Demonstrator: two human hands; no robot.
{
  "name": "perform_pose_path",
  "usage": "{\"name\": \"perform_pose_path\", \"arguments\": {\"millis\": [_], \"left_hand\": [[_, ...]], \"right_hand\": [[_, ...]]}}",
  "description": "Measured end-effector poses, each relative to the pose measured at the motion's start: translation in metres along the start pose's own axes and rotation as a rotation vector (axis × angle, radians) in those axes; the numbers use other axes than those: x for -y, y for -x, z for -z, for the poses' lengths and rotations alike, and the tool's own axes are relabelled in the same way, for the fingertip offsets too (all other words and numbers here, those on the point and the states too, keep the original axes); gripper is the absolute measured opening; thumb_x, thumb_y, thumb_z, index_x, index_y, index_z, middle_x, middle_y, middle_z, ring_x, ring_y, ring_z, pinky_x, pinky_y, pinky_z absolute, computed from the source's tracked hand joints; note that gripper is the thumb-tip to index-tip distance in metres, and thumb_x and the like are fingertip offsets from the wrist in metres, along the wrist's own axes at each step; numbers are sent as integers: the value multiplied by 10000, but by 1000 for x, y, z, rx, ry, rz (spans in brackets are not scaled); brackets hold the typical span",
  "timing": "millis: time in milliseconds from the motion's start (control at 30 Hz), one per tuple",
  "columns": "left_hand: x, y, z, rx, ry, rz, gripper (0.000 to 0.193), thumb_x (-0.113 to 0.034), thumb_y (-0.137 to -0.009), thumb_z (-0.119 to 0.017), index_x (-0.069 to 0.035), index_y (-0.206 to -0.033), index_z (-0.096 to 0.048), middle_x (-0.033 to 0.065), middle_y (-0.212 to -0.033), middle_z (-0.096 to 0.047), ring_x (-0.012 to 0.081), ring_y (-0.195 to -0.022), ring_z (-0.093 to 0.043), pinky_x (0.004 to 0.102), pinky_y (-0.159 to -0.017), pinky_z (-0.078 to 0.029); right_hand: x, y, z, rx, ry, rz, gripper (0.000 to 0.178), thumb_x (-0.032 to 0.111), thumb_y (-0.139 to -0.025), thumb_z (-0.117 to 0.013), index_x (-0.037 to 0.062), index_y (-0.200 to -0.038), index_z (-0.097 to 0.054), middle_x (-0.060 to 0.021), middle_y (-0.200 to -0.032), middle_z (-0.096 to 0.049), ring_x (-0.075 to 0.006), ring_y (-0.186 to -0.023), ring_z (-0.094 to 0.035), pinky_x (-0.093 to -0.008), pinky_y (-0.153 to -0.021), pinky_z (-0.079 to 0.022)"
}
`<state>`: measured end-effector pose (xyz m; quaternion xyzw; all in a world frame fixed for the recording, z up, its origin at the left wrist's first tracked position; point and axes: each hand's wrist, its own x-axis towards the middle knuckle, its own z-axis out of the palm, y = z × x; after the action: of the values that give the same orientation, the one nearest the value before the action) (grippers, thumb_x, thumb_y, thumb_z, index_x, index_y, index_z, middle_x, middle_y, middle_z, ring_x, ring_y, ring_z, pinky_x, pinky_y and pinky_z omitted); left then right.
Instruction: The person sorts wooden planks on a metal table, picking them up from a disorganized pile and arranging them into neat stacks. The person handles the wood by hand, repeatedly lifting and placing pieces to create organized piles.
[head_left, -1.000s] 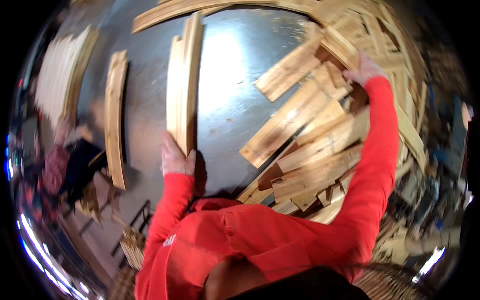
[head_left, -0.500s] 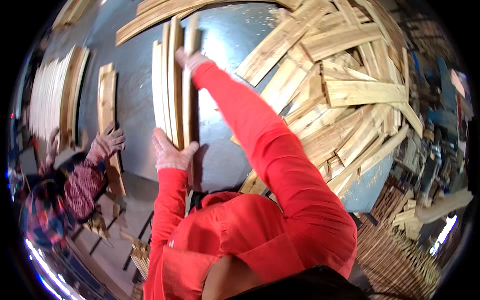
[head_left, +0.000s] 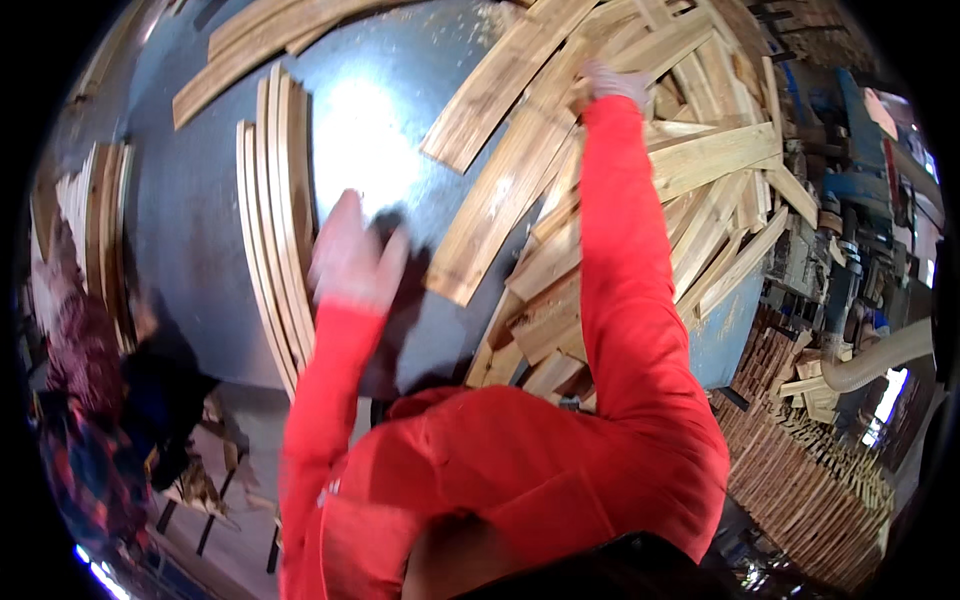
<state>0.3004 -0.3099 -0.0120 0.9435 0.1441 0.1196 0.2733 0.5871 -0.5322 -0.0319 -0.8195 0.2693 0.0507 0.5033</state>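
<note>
My right hand (head_left: 612,82), gloved, reaches to the far side of a loose pile of wooden boards, its fingers closed at the upper end of a long board (head_left: 510,190). My left hand (head_left: 358,255), also gloved and blurred by motion, hovers over the blue-grey table (head_left: 190,230) with thumb and fingers apart, holding nothing. Just left of it, several narrow boards (head_left: 275,190) stand on edge, side by side in a row.
The board pile (head_left: 700,160) covers the table's right side. More boards (head_left: 270,40) lie along the far edge. At left, a co-worker's gloved hand (head_left: 62,255) is at another upright row (head_left: 100,220). Stacked wood (head_left: 800,470) and a hose (head_left: 880,355) stand at right.
My right hand has left the upright row and moved right to the pile. My left hand has let go of the row's near end. The co-worker's single board now appears against their row.
</note>
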Motion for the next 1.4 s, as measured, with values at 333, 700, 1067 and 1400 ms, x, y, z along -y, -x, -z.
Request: {"name": "perform_pose_path", "arguments": {"millis": [333,700,1067,1400], "left_hand": [[-36,-151,-129,634,-180,286,897,-497,-715,-762,-37,-1368,-354,190,-1226,-574,333,-1111,-563,461,-911,-465],[32,81,-69,554,857,522,534,-462,-851,-641,8,-1102,-603,92,-905,-644,160,-791,-564,329,-758,-476],[27,127,-8,401,-104,704,634,-419,-829,-652,14,-1259,-481,228,-1024,-661,371,-985,-628,438,-892,-476],[1,128,-20,525,-95,602,993,-522,-800,-644,-9,-1480,-133,321,-1176,-576,432,-1092,-577,459,-940,-449]], "right_hand": [[-87,120,99,783,-1424,-50,835,236,-623,-707,34,-1367,-386,-256,-1220,-512,-378,-1057,-561,-474,-961,-472],[-148,234,27,1126,802,620,770,519,-924,-420,-12,-1451,-238,-270,-1496,-248,-422,-1312,-387,-440,-1022,-408],[-137,232,-32,234,714,16,1243,393,-663,-833,43,-1489,28,-279,-1518,-113,-415,-1379,-268,-432,-1107,-330],[-162,268,4,573,1151,744,798,341,-859,-604,9,-1472,-216,-249,-1401,-418,-373,-1257,-463,-399,-1079,-356]]}}
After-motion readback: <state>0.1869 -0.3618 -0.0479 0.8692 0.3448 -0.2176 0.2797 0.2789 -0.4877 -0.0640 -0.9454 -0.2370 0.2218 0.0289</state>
